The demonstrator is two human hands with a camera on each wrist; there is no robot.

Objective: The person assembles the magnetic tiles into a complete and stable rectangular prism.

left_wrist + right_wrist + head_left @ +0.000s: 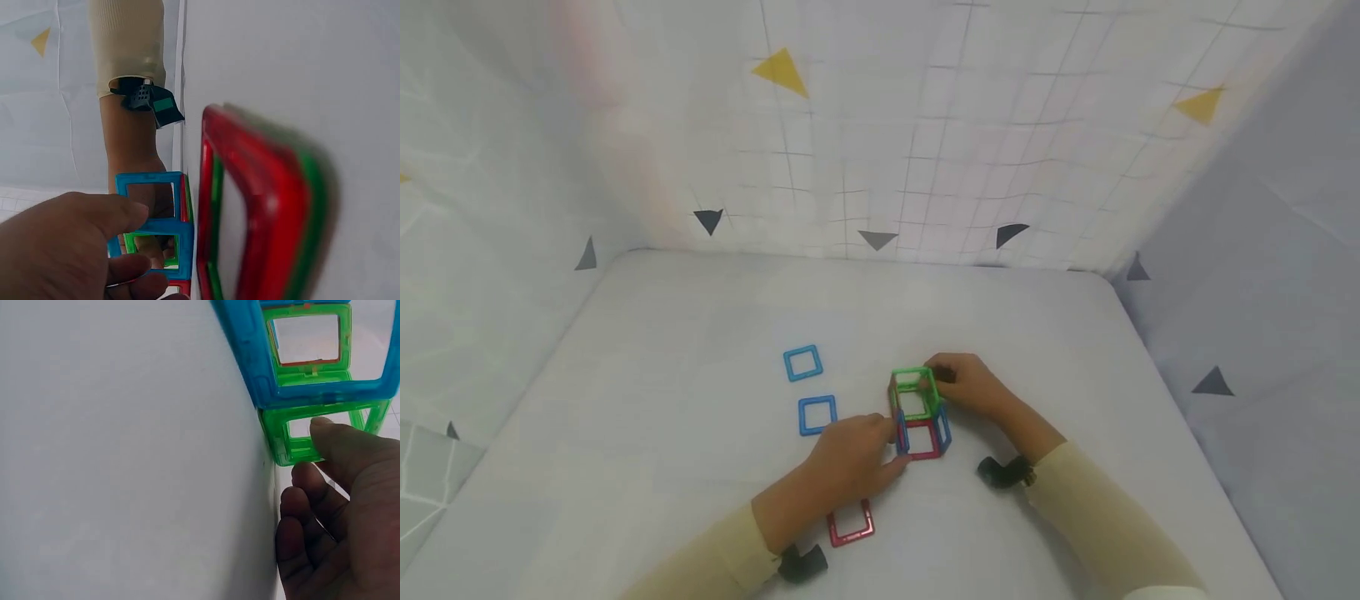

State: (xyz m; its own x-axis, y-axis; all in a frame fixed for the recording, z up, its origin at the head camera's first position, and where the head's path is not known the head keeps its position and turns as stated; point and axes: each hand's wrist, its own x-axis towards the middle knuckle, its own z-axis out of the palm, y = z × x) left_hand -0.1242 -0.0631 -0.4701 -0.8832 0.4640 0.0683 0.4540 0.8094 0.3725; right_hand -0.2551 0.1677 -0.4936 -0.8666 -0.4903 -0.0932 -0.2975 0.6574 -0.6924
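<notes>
Square magnetic tiles stand joined in a small structure at mid-table. Its back part is green (912, 370), and a red tile (925, 456) lies flat at its front. My left hand (850, 458) holds the upright blue tile (185, 250) on the structure's left side, its thumb against the frame. On the other side, my right hand (973, 387) pinches a green tile (279, 440) near the back right corner, thumb on its frame. Another upright blue tile (945, 429) stands just in front of that hand. The fingertips behind the tiles are partly hidden.
Two loose blue tiles, one farther back (802, 363) and one nearer (817, 415), lie left of the structure. Below my left wrist lies a red tile (852, 540), with green under it in the left wrist view. Fabric walls (865, 167) border the white table (700, 308).
</notes>
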